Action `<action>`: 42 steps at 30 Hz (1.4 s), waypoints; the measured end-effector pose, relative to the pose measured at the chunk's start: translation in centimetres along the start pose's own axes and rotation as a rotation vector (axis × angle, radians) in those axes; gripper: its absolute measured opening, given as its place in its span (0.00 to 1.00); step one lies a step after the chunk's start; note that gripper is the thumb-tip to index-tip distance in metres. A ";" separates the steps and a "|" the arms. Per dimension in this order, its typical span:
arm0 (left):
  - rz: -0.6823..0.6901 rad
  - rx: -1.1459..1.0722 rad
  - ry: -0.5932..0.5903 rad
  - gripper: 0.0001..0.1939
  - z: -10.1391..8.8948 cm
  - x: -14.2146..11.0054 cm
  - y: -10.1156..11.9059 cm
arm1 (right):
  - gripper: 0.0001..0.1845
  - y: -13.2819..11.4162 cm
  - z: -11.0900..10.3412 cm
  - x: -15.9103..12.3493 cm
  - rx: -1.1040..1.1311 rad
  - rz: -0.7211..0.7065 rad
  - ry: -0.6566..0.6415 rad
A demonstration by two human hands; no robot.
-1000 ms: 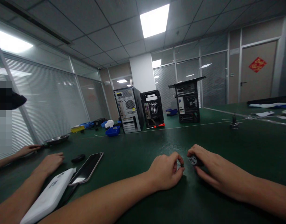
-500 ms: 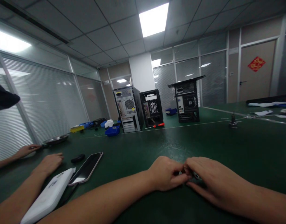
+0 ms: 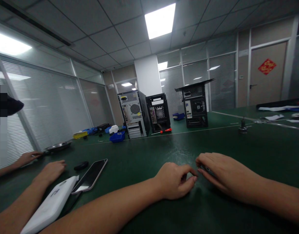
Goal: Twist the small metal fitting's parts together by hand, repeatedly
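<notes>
Both my hands rest on the green table [image 3: 261, 152], close together in front of me. My left hand [image 3: 175, 180] is curled, thumb pinched against the fingertips; whatever it pinches is hidden. My right hand [image 3: 220, 174] lies just right of it with its fingers closed over a small dark round part [image 3: 205, 168], of which only an edge shows under the fingers. The fingertips of the two hands nearly touch.
Another person's hands [image 3: 52, 170] lie at the left beside a phone [image 3: 91, 177], a white case [image 3: 50, 204], a small black object [image 3: 81, 165] and a metal dish [image 3: 59, 146]. Three computer cases [image 3: 135, 113] stand farther back, with a red-handled screwdriver [image 3: 166, 130] and blue bins [image 3: 117, 136].
A second ago my left hand held a tiny dark piece beside the uncovered round part in my right hand. The hands then met; now they are slightly apart and both pieces are mostly hidden.
</notes>
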State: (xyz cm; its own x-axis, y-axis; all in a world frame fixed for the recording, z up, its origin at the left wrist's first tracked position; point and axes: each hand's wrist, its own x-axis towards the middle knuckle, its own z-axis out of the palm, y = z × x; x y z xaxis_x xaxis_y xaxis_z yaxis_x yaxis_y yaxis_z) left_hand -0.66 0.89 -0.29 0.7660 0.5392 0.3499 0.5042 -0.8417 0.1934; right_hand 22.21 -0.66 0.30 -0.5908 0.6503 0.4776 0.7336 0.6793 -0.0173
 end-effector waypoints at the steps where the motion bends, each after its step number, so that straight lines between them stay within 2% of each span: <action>1: -0.004 -0.009 0.007 0.12 0.0 0.0 0.1 | 0.13 1.0 -0.1 0.0 0.007 0.043 0.001; 5: -0.002 -0.034 0.016 0.11 0.1 0.1 0.2 | 0.18 7.2 0.0 -0.6 0.072 0.245 -0.015; 9: -0.009 -0.048 0.011 0.11 0.2 0.0 0.1 | 0.22 14.4 0.4 -2.2 0.229 0.440 -0.125; 13: -0.005 -0.035 0.011 0.10 0.2 0.0 -0.1 | 0.23 18.6 0.4 -3.3 0.272 0.559 -0.124; 16: -0.001 -0.039 0.011 0.10 0.2 0.0 0.0 | 0.23 19.6 0.5 -3.4 0.273 0.614 -0.107; 23: 0.000 -0.043 0.000 0.10 0.0 0.1 0.2 | 0.25 20.0 0.7 -3.2 0.274 0.678 -0.043; 27: -0.018 -0.042 -0.001 0.10 0.0 0.1 0.2 | 0.28 20.5 -0.9 -2.9 0.225 0.688 0.038; 32: -0.009 -0.039 -0.005 0.10 0.2 0.1 0.0 | 0.30 22.2 -3.5 -3.7 0.116 0.697 0.112; 37: -0.014 -0.043 -0.019 0.11 0.1 0.2 0.2 | 0.31 23.7 -4.2 -4.9 0.064 0.702 0.075; 42: -0.003 -0.041 -0.027 0.10 0.0 0.2 0.2 | 0.30 23.6 -3.8 -5.0 0.112 0.675 -0.021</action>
State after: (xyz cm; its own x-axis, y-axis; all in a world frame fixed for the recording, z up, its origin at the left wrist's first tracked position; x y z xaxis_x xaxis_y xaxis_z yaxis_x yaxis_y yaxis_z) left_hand -0.35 0.84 -0.19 0.7753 0.5420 0.3242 0.4904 -0.8401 0.2319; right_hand 43.78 10.87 0.82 -0.0237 0.9494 0.3130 0.9050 0.1535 -0.3968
